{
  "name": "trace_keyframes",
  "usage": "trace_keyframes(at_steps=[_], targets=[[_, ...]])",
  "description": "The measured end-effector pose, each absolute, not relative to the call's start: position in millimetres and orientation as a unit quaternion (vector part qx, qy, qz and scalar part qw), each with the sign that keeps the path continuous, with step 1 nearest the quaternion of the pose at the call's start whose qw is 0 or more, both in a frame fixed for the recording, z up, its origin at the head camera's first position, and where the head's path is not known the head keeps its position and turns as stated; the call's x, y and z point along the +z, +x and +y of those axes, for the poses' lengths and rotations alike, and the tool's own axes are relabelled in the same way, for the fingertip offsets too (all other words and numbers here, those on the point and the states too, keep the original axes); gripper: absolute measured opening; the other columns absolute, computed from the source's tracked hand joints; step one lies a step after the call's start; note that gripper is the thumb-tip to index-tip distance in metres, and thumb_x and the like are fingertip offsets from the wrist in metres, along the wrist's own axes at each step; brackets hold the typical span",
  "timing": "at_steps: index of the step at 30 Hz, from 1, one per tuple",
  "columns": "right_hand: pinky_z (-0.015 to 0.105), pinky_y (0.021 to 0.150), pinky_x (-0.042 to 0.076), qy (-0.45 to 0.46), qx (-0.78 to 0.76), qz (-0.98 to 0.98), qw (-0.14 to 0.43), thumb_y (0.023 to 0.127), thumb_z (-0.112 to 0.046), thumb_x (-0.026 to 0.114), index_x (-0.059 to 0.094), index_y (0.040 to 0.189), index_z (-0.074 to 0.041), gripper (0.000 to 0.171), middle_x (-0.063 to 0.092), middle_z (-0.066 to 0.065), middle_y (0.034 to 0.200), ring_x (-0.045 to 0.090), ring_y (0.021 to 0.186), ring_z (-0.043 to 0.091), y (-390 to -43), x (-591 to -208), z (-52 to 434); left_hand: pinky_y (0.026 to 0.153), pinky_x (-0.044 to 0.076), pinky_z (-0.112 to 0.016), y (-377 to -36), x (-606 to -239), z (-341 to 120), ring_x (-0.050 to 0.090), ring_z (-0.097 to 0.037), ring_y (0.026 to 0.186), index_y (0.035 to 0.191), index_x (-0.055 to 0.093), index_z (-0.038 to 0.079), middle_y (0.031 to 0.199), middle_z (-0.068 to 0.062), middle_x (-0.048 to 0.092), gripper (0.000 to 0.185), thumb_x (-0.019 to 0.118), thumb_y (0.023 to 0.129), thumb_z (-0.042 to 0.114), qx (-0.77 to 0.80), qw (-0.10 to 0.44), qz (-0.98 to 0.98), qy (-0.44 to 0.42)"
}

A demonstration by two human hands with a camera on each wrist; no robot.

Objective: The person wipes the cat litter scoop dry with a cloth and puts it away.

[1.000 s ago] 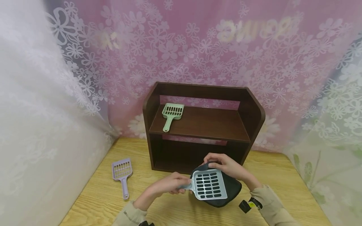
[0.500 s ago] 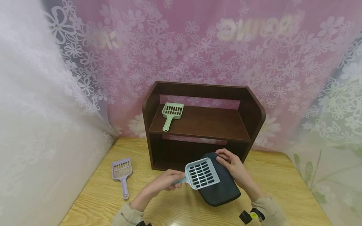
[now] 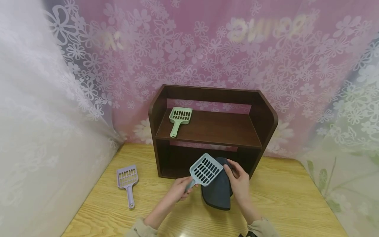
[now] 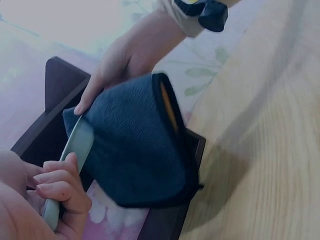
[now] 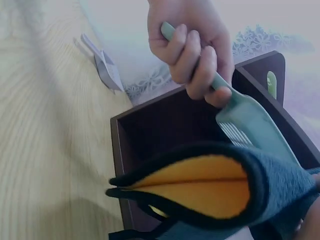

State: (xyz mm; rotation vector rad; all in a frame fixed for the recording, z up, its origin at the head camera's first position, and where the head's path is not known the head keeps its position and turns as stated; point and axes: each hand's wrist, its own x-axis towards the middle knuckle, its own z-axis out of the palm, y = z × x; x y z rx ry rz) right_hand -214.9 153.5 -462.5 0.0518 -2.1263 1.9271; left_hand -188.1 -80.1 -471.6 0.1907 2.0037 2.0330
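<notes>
My left hand [image 3: 181, 189] grips the handle of a light blue slotted litter scoop [image 3: 204, 171], whose head tilts up to the right. My right hand [image 3: 239, 180] pinches a folded dark blue cloth [image 3: 217, 194] at the scoop's far right corner. The cloth lies behind and below the scoop's head and hangs over the table. In the right wrist view the cloth [image 5: 265, 185] shows black edging and a yellow inner side [image 5: 205, 185]. From the left wrist view, the scoop [image 4: 82, 140] is edge-on, its corner meeting the cloth by the right thumb. Some right fingers are hidden behind the cloth.
A dark brown two-tier shelf [image 3: 210, 128] stands at the back of the wooden table [image 3: 284, 197]. On its upper board lies a green litter scoop [image 3: 180, 118]. A purple litter scoop [image 3: 128, 179] lies on the table at left. Floral curtains [image 3: 189, 49] surround the table.
The blue scoop has moved up and left and turned its head upward. My right hand has folded the cloth narrower and now holds it at the scoop's right corner.
</notes>
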Motion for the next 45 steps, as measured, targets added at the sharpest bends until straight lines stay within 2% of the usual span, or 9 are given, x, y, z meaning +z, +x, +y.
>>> trace_keyframes(at_steps=[6, 14, 20, 27, 29, 35, 40, 45], targets=[[0.011, 0.087, 0.050, -0.007, 0.693, -0.697, 0.181, 0.102, -0.019, 0.064, 0.060, 0.131, 0.001, 0.035, 0.059, 0.012, 0.126, 0.062, 0.108, 0.002, -213.1, -469.4, 139.9, 0.042, 0.022, -0.015, -184.1, -470.0, -67.9, 0.025, -0.002, 0.045, 0.108, 0.062, -0.008, 0.066, 0.004, 0.043, 0.038, 0.039, 0.110, 0.021, 0.729, 0.115, 0.673, 0.050], [0.012, 0.085, 0.051, -0.002, 0.694, -0.680, 0.237, 0.099, -0.013, 0.067, 0.064, 0.124, 0.004, 0.030, 0.062, 0.010, 0.117, 0.063, 0.103, 0.011, -211.3, -476.4, 129.0, 0.043, 0.024, -0.014, -181.7, -469.6, -62.0, 0.026, -0.001, 0.048, 0.105, 0.060, -0.002, 0.067, 0.005, 0.041, 0.035, 0.036, 0.111, 0.023, 0.742, 0.119, 0.659, 0.036], [0.013, 0.088, 0.050, 0.020, 0.683, -0.687, 0.247, 0.097, -0.011, 0.069, 0.065, 0.119, 0.002, 0.026, 0.064, 0.012, 0.115, 0.063, 0.103, 0.008, -202.7, -482.0, 121.0, 0.043, 0.024, -0.015, -182.3, -470.3, -57.6, 0.025, -0.002, 0.049, 0.104, 0.057, -0.002, 0.067, 0.005, 0.038, 0.036, 0.034, 0.111, 0.024, 0.752, 0.117, 0.648, 0.034], [0.014, 0.087, 0.050, 0.035, 0.656, -0.718, 0.228, 0.095, -0.013, 0.073, 0.069, 0.111, -0.005, 0.018, 0.069, 0.006, 0.111, 0.064, 0.102, 0.006, -183.4, -493.9, 105.9, 0.043, 0.025, -0.014, -185.8, -469.6, -56.4, 0.026, -0.001, 0.049, 0.105, 0.056, -0.001, 0.069, 0.004, 0.039, 0.038, 0.032, 0.112, 0.027, 0.772, 0.112, 0.625, 0.020], [0.015, 0.089, 0.050, 0.039, 0.658, -0.716, 0.229, 0.094, -0.011, 0.073, 0.069, 0.110, -0.003, 0.018, 0.068, 0.007, 0.110, 0.064, 0.104, 0.006, -179.8, -495.3, 102.5, 0.043, 0.026, -0.014, -186.4, -469.7, -55.8, 0.026, -0.001, 0.049, 0.107, 0.055, -0.003, 0.069, 0.005, 0.040, 0.038, 0.032, 0.112, 0.026, 0.778, 0.115, 0.617, 0.018], [0.016, 0.080, 0.053, 0.043, 0.673, -0.701, 0.232, 0.094, -0.006, 0.072, 0.065, 0.109, 0.001, 0.018, 0.065, 0.012, 0.105, 0.064, 0.098, 0.008, -175.1, -499.3, 96.7, 0.044, 0.026, -0.014, -185.3, -471.8, -52.7, 0.026, -0.001, 0.050, 0.107, 0.054, 0.000, 0.070, 0.005, 0.039, 0.035, 0.031, 0.112, 0.027, 0.785, 0.129, 0.605, 0.011], [0.014, 0.083, 0.047, 0.046, 0.661, -0.702, 0.259, 0.096, -0.006, 0.070, 0.064, 0.109, 0.003, 0.017, 0.065, 0.013, 0.104, 0.062, 0.095, 0.007, -182.7, -498.3, 102.3, 0.044, 0.025, -0.014, -183.1, -472.7, -50.4, 0.026, -0.001, 0.050, 0.103, 0.054, 0.003, 0.069, 0.006, 0.038, 0.035, 0.031, 0.112, 0.027, 0.782, 0.133, 0.609, 0.014], [0.011, 0.086, 0.047, 0.042, 0.656, -0.696, 0.287, 0.096, -0.003, 0.068, 0.063, 0.110, 0.006, 0.017, 0.064, 0.014, 0.105, 0.062, 0.096, 0.004, -195.7, -493.3, 113.7, 0.043, 0.023, -0.015, -179.9, -472.1, -49.6, 0.025, -0.002, 0.050, 0.099, 0.054, 0.003, 0.067, 0.006, 0.037, 0.033, 0.031, 0.111, 0.025, 0.761, 0.140, 0.633, 0.024]])
